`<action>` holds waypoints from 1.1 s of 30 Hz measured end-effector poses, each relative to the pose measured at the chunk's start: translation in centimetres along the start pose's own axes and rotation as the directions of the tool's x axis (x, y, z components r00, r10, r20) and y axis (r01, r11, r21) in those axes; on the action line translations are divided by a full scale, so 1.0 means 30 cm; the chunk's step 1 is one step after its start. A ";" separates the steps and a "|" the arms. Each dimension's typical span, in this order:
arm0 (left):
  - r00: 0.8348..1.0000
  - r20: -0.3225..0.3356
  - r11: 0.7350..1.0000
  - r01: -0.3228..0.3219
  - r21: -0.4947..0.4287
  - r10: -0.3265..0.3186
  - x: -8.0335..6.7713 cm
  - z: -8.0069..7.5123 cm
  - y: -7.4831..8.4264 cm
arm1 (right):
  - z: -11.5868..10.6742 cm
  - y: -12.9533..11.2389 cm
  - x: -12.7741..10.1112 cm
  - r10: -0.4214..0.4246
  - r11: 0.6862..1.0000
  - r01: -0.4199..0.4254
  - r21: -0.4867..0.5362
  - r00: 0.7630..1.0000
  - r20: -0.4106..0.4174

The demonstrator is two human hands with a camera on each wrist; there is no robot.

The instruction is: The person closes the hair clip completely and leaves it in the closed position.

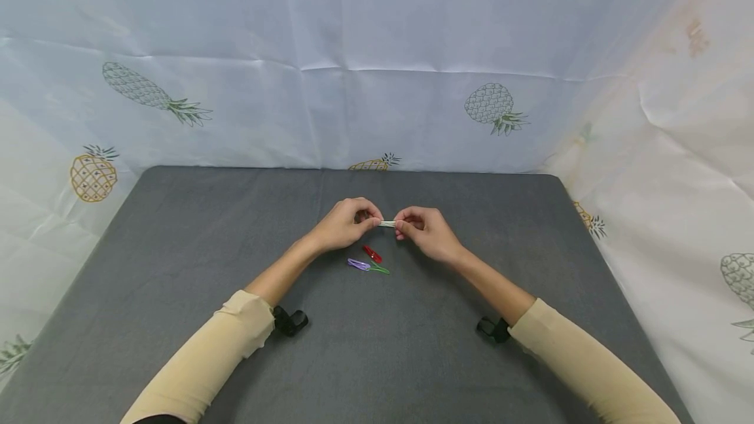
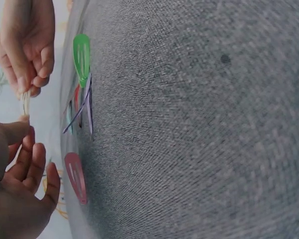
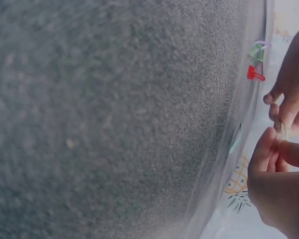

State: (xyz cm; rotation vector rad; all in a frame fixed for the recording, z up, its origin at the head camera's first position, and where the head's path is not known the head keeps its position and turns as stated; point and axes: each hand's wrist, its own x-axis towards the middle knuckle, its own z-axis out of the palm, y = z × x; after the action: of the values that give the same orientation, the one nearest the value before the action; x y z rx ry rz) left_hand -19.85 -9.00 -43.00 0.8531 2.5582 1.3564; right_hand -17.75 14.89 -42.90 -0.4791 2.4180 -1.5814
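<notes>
Currently, I am holding a small bundle of pale strands (image 1: 387,223) above the grey table (image 1: 377,345), suspending it roughly level between both hands. My left hand (image 1: 347,224) is pinching one end between thumb and fingertip, its remaining fingers standing loosely apart; my right hand (image 1: 430,233) is pinching the opposite end, its other fingers curling inward. The hands are standing close together, so only a short length is showing. I am judging the bundle to be light and flexible, with strands liable to slip apart under a slack pinch; the ends are offering the surest hold. Nearer to me, a red clip (image 1: 372,254) is lying beside a purple clip (image 1: 358,264) and a green clip (image 1: 381,269), these two overlapping in the head view.
</notes>
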 end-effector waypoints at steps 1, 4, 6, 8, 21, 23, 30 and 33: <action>1.000 -0.002 1.000 -0.001 -0.009 0.001 -0.001 0.001 -0.001 | 0.001 0.000 -0.001 0.000 1.000 0.000 0.001 1.000 -0.002; 1.000 -0.007 1.000 0.005 -0.027 -0.005 -0.002 0.004 -0.001 | 0.003 0.003 -0.001 0.004 1.000 -0.004 0.011 1.000 -0.008; 1.000 -0.013 1.000 0.007 -0.029 -0.007 -0.001 0.006 -0.003 | 0.002 0.003 -0.003 0.012 1.000 -0.012 0.021 1.000 -0.012; 1.000 -0.019 0.999 0.010 -0.031 -0.010 0.000 0.008 -0.006 | 0.001 0.002 -0.004 0.024 0.999 -0.024 0.039 1.000 -0.015; 0.998 -0.062 0.999 0.027 -0.044 -0.030 -0.004 0.010 -0.004 | -0.003 0.008 0.003 0.161 0.964 -0.154 0.218 0.987 -0.017; 0.997 -0.065 0.999 0.028 -0.044 -0.031 -0.006 0.009 -0.001 | -0.004 0.011 0.002 0.161 0.960 -0.153 0.233 0.987 -0.015; 0.997 -0.070 0.998 0.029 -0.054 -0.032 -0.011 0.007 -0.001 | -0.013 0.016 -0.005 0.163 0.952 -0.155 0.264 0.987 -0.009; 0.997 -0.073 0.998 0.025 -0.061 -0.029 -0.011 0.007 -0.003 | -0.016 0.014 -0.006 0.171 0.952 -0.164 0.258 0.985 -0.004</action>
State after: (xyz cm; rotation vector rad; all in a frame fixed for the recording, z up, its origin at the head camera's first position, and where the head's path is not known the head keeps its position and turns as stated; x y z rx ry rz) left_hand -19.55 -9.06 -43.24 0.7695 2.5590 1.4759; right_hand -17.82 15.53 -43.07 -0.2007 2.1612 -1.7978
